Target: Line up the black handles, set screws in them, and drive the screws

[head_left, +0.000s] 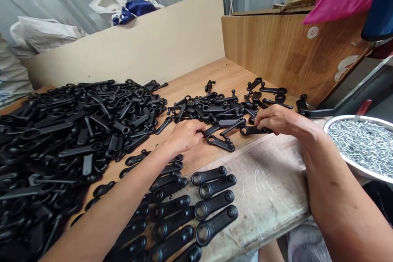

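Head view: both hands (184, 134) (276, 119) touch black levers (221, 125).

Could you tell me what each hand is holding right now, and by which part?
The right hand pinches one black lever at its end; the left hand rests on another's tip, grip unclear.

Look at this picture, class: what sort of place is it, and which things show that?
Probably a small workshop for hand assembly or sorting. A wooden workbench bears a big heap of identical black plastic lever arms, more laid in neat rows, and a round metal bowl of silvery pins stands beside.
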Available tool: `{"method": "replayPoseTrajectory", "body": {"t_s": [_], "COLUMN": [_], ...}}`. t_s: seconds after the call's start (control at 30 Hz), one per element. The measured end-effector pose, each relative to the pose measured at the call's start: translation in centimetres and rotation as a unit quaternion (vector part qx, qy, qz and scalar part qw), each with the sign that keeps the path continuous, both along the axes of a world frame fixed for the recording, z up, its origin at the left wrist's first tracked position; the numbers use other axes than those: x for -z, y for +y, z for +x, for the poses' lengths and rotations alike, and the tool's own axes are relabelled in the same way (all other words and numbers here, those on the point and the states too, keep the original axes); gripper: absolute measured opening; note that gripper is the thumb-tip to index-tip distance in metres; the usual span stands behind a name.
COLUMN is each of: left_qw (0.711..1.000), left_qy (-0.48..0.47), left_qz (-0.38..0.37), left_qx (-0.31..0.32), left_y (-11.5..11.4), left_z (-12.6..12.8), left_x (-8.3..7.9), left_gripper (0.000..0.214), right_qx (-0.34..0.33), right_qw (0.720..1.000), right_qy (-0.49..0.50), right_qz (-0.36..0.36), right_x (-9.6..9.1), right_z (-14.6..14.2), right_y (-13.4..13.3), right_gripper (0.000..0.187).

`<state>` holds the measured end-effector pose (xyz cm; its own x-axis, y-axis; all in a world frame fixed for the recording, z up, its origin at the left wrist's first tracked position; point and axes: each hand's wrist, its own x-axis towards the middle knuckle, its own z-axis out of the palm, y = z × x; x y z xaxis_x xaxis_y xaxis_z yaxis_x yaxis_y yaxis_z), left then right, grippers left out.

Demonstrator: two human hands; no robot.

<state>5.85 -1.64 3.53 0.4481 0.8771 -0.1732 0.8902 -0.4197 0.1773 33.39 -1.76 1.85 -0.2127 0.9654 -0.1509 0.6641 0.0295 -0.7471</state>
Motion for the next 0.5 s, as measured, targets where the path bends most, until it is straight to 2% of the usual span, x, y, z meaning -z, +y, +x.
{"method": "replayPoseTrajectory", "body": {"t_s": [0.07, 0.1, 0.17, 0.23, 0.3, 0.33, 0.5], "left_qw": [0.999, 0.998, 0.994, 0.989, 0.985, 0.983, 0.979], "left_qy": [0.025, 0.039, 0.065, 0.092, 0.114, 0.125, 0.168], "left_qz": [0.015, 0.018, 0.02, 0.019, 0.015, 0.013, -0.001], "left_qx": [0.03, 0.048, 0.084, 0.112, 0.129, 0.132, 0.117], "left_y": [0.4, 0.4, 0.1, -0.2, -0.4, -0.4, -0.5], "left_z": [0.9, 1.4, 2.4, 3.2, 3.5, 3.5, 2.5], "left_x": [0.2, 0.3, 0.7, 1.0, 1.2, 1.2, 0.7], "left_gripper": [0.02, 0.02, 0.021, 0.023, 0.023, 0.022, 0.02], "right_qx": [0.019, 0.006, -0.063, -0.149, -0.202, -0.208, -0.171], "right_qw": [0.998, 0.995, 0.986, 0.973, 0.964, 0.964, 0.98], "right_qy": [0.06, 0.095, 0.146, 0.142, 0.107, 0.091, 0.067], "right_qz": [0.0, -0.008, -0.05, -0.105, -0.137, -0.136, -0.075], "right_x": [-0.7, -1.1, -1.7, -1.7, -0.9, -0.3, 2.8], "right_z": [0.4, 0.3, -0.6, -2.3, -4.2, -5.2, -8.5], "right_y": [-0.4, -0.7, -1.3, -1.8, -2.0, -2.0, -2.0], "right_gripper": [0.015, 0.015, 0.016, 0.016, 0.016, 0.016, 0.018]}}
